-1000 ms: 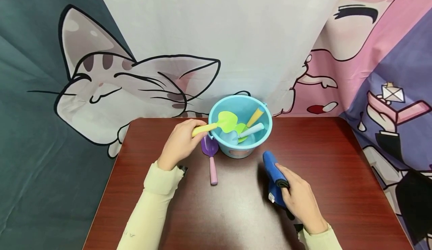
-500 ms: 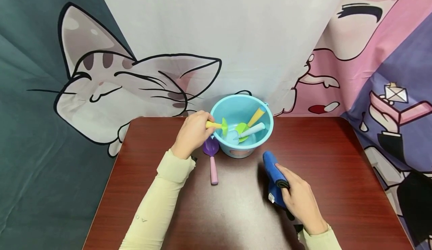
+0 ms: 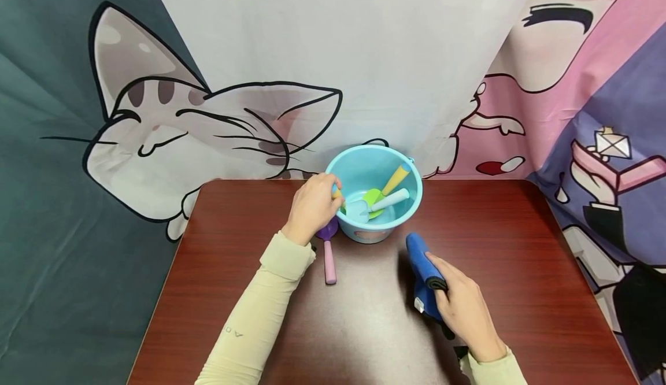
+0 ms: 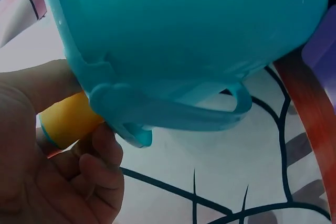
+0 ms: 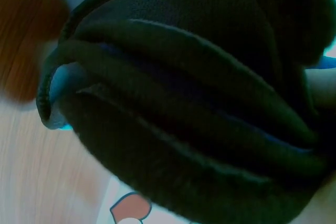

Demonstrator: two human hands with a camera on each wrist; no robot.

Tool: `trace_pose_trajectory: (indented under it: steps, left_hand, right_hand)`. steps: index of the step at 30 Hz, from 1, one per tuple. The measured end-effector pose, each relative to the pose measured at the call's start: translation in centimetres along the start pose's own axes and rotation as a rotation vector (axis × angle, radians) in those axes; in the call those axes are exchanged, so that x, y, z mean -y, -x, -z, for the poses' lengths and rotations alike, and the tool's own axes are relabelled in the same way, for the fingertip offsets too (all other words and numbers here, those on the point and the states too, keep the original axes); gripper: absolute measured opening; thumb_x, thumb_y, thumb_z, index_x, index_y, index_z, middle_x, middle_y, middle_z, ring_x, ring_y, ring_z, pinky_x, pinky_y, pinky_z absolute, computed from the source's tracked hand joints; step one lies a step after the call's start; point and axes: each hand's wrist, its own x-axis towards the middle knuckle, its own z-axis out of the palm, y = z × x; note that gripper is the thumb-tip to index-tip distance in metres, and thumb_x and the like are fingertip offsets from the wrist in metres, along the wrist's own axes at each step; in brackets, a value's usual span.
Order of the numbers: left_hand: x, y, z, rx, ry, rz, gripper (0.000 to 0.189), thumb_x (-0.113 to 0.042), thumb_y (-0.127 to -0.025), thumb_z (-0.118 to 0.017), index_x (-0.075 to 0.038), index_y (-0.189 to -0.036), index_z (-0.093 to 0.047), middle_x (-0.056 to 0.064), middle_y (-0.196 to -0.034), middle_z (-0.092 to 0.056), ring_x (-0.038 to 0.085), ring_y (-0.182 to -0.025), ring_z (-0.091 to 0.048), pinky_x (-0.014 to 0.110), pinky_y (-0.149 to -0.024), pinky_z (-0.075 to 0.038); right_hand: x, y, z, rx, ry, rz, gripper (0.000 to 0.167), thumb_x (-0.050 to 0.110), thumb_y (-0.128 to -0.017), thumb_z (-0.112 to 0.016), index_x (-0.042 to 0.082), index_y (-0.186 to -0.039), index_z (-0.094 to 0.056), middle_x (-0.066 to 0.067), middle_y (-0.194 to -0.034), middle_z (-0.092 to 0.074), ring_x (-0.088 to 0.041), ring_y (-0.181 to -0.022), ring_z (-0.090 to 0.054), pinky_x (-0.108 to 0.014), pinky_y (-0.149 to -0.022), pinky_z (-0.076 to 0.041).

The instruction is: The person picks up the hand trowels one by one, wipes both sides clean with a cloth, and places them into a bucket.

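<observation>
My left hand [image 3: 310, 207] is at the left rim of a light blue bucket [image 3: 364, 169]. It grips a toy shovel by its yellow handle [image 4: 72, 120]; the green blade is mostly hidden behind the fingers. Inside the bucket lie a green shovel [image 3: 396, 178] with a yellow handle and a light blue toy tool [image 3: 391, 199]. A purple shovel [image 3: 330, 262] with a pink handle lies on the table by the bucket's left side. My right hand [image 3: 468, 310] holds a folded blue cloth item [image 3: 424, 263] with black edging; its dark folds [image 5: 173, 103] fill the right wrist view.
The brown wooden table [image 3: 218, 292] reaches back to a printed curtain [image 3: 374, 55] just behind the bucket. A bucket handle [image 4: 173, 114] hangs at the rim beside the left fingers. A dark shape [image 3: 640, 315] stands off the table's right edge.
My left hand has moved right to the bucket's rim, turning the held shovel so its green blade drops inside, nearly out of sight. The right hand and blue cloth stay put.
</observation>
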Motion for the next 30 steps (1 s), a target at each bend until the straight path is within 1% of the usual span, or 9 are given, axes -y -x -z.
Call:
trace_pose_trajectory:
  steps: [4,9,12,17,19,22,25,28,30]
  left_hand:
    - [0.0,0.3,-0.2,0.022,0.042,-0.011,0.018,-0.017,-0.088,-0.076,-0.010,-0.103,-0.070,0.004,-0.103,-0.066,0.022,-0.094,-0.059,0.037,-0.075,-0.051]
    - [-0.4,0.9,-0.3,0.075,0.074,-0.080,0.023,-0.025,-0.090,-0.075,-0.010,-0.107,-0.072,0.004,-0.110,-0.067,0.023,-0.104,-0.059,0.037,-0.085,-0.051]
    - [-0.7,1.2,-0.3,0.106,0.070,-0.130,0.026,-0.030,-0.091,-0.074,-0.010,-0.108,-0.072,0.004,-0.111,-0.065,0.022,-0.105,-0.059,0.036,-0.087,-0.050]
    - [-1.2,1.7,-0.5,0.134,0.073,-0.196,0.032,-0.036,-0.090,-0.076,-0.012,-0.110,-0.073,0.002,-0.108,-0.063,0.018,-0.100,-0.058,0.033,-0.085,-0.049]
    - [-1.4,1.9,-0.5,0.140,0.082,-0.214,0.030,-0.036,-0.089,-0.076,-0.013,-0.109,-0.074,0.002,-0.108,-0.062,0.018,-0.099,-0.058,0.033,-0.084,-0.049]
    - [-1.4,2.0,-0.5,0.135,0.089,-0.234,0.026,-0.034,-0.092,-0.074,-0.014,-0.108,-0.076,0.002,-0.109,-0.063,0.018,-0.101,-0.058,0.033,-0.084,-0.048]
    - [-1.3,2.1,-0.3,0.114,0.096,-0.232,0.024,-0.031,-0.094,-0.071,-0.013,-0.108,-0.076,0.002,-0.111,-0.063,0.020,-0.105,-0.057,0.035,-0.087,-0.048]
    - [-0.8,2.4,0.0,0.070,0.113,-0.214,0.023,-0.029,-0.094,-0.071,-0.012,-0.110,-0.075,0.002,-0.113,-0.063,0.021,-0.109,-0.056,0.036,-0.090,-0.048]
    - [-0.4,2.7,0.2,0.028,0.133,-0.195,0.022,-0.027,-0.094,-0.071,-0.012,-0.110,-0.075,0.002,-0.113,-0.063,0.021,-0.111,-0.055,0.037,-0.092,-0.048]
  right_hand:
    - [0.1,0.0,0.0,0.002,-0.001,0.006,0.063,-0.011,-0.075,-0.065,0.006,-0.136,-0.062,-0.019,-0.126,-0.066,-0.036,-0.109,-0.066,-0.052,-0.083,-0.051]
    - [0.2,-0.1,-0.2,0.004,-0.003,0.012,0.064,-0.012,-0.075,-0.064,0.006,-0.136,-0.062,-0.019,-0.126,-0.066,-0.035,-0.109,-0.066,-0.051,-0.084,-0.051]
    - [0.2,-0.1,-0.2,0.002,0.001,0.013,0.064,-0.011,-0.074,-0.064,0.007,-0.135,-0.062,-0.018,-0.127,-0.066,-0.034,-0.110,-0.066,-0.049,-0.085,-0.050]
    - [0.1,-0.1,-0.2,-0.001,0.005,0.014,0.064,-0.011,-0.074,-0.064,0.007,-0.135,-0.062,-0.017,-0.126,-0.066,-0.033,-0.110,-0.066,-0.049,-0.085,-0.049]
    - [0.1,-0.1,-0.1,-0.003,0.008,0.012,0.064,-0.012,-0.074,-0.064,0.007,-0.135,-0.063,-0.017,-0.127,-0.066,-0.034,-0.109,-0.066,-0.049,-0.084,-0.050]
    - [0.0,-0.1,-0.1,-0.004,0.010,0.009,0.064,-0.012,-0.073,-0.064,0.007,-0.135,-0.063,-0.016,-0.127,-0.066,-0.034,-0.109,-0.066,-0.050,-0.083,-0.050]
    - [-0.1,0.0,-0.1,-0.003,0.010,0.009,0.064,-0.011,-0.074,-0.064,0.007,-0.135,-0.063,-0.016,-0.127,-0.066,-0.033,-0.110,-0.066,-0.049,-0.084,-0.050]
    - [-0.1,0.0,-0.1,-0.004,0.007,0.013,0.062,-0.011,-0.075,-0.065,0.007,-0.135,-0.062,-0.016,-0.127,-0.066,-0.034,-0.110,-0.066,-0.049,-0.085,-0.049]
    - [-0.1,0.0,-0.1,-0.006,0.005,0.015,0.062,-0.010,-0.076,-0.065,0.007,-0.135,-0.063,-0.017,-0.127,-0.066,-0.034,-0.110,-0.066,-0.049,-0.085,-0.050]
